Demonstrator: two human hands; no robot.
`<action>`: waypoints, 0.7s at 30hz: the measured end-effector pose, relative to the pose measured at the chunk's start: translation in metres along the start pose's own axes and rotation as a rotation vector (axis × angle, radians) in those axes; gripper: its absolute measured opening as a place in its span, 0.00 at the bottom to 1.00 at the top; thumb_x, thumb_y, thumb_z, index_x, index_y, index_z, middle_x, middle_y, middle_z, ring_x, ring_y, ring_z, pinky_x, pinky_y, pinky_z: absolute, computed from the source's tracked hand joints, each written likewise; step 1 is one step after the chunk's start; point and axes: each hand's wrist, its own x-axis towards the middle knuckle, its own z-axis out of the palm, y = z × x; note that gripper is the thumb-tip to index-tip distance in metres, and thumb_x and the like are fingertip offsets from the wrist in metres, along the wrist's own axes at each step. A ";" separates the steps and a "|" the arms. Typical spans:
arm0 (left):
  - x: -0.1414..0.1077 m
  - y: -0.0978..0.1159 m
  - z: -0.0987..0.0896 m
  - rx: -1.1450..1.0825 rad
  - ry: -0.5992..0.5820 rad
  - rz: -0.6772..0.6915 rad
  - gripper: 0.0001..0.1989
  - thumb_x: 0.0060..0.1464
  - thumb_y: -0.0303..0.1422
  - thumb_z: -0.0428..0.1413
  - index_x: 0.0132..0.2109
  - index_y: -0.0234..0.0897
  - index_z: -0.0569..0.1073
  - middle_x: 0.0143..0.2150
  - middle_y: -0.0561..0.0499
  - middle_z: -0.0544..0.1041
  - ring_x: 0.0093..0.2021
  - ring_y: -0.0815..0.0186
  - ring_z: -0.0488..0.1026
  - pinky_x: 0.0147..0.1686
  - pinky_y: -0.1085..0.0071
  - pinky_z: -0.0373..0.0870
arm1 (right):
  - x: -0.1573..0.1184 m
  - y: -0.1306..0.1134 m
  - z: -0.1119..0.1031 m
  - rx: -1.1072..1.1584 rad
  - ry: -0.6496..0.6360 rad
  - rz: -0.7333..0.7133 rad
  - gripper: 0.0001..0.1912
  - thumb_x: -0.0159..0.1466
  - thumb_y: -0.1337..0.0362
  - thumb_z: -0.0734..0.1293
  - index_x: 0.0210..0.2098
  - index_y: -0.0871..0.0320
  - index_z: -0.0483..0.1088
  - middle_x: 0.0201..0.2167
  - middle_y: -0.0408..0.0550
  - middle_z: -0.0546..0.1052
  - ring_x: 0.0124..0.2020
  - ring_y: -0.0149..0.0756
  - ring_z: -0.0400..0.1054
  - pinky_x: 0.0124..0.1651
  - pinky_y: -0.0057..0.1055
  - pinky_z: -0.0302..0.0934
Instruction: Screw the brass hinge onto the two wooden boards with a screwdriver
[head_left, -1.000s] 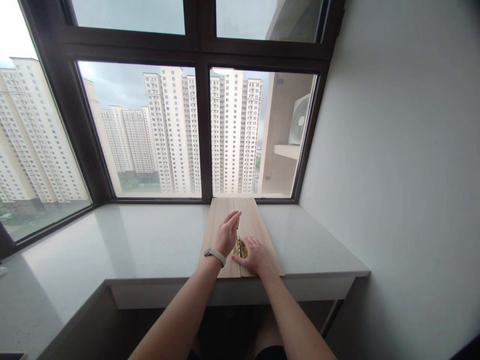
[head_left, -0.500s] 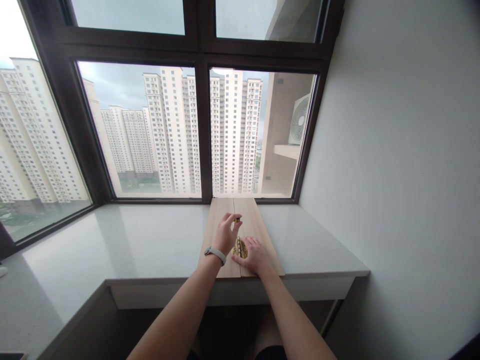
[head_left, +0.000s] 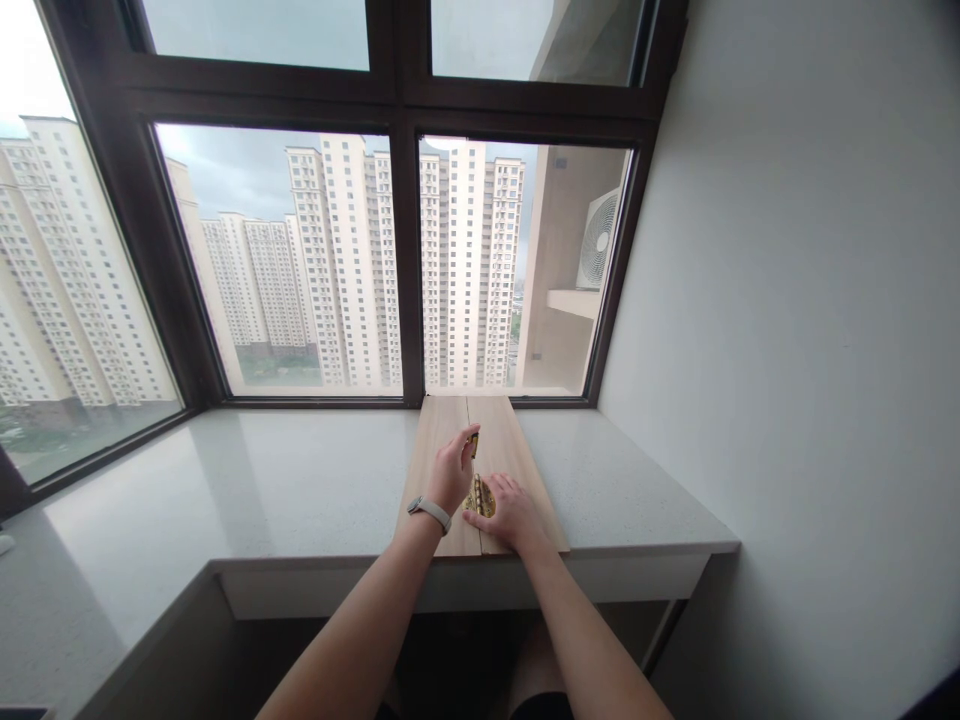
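Two pale wooden boards (head_left: 439, 440) lie side by side on the counter. A brass-coloured hinge-like piece (head_left: 478, 497) with a ridged middle rests across the seam between them. My right hand (head_left: 510, 510) has its thumb and fingers on the piece's right side. Above the boards, just beyond that piece, my left hand (head_left: 452, 475) pinches a small dark and yellow object (head_left: 474, 442) between thumb and fingers; its exact shape is too small to tell. A pale-banded watch (head_left: 430, 512) is on my left wrist.
The speckled white counter (head_left: 315, 480) extends to both sides, with its front edge below my hands. Dark-framed windows (head_left: 410, 270) rise behind it. A plain white wall (head_left: 787, 300) stands on the right.
The small object in my left hand has turned and shows more of its yellow side, and the fingers have closed up around it. My right hand stays on the brass piece.
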 end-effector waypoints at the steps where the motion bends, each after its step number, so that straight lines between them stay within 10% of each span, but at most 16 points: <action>1: 0.000 -0.001 0.000 0.006 -0.004 -0.012 0.16 0.70 0.32 0.48 0.60 0.43 0.71 0.50 0.45 0.81 0.47 0.61 0.79 0.48 0.60 0.78 | 0.000 0.000 0.000 0.002 -0.002 0.004 0.46 0.58 0.32 0.64 0.66 0.54 0.65 0.66 0.56 0.67 0.69 0.54 0.55 0.71 0.48 0.46; 16: 0.008 0.001 0.000 0.006 0.041 -0.132 0.09 0.58 0.36 0.63 0.42 0.40 0.72 0.39 0.50 0.78 0.39 0.63 0.76 0.37 0.66 0.72 | 0.007 0.004 -0.007 0.093 -0.047 0.083 0.42 0.67 0.33 0.53 0.66 0.55 0.64 0.68 0.55 0.64 0.71 0.50 0.52 0.71 0.48 0.46; 21: 0.008 0.002 -0.001 -0.034 0.028 -0.165 0.12 0.57 0.40 0.63 0.40 0.39 0.71 0.38 0.50 0.77 0.37 0.64 0.74 0.35 0.67 0.71 | 0.015 -0.016 -0.048 0.255 0.192 0.136 0.40 0.69 0.34 0.50 0.61 0.57 0.67 0.61 0.58 0.71 0.61 0.50 0.64 0.62 0.46 0.60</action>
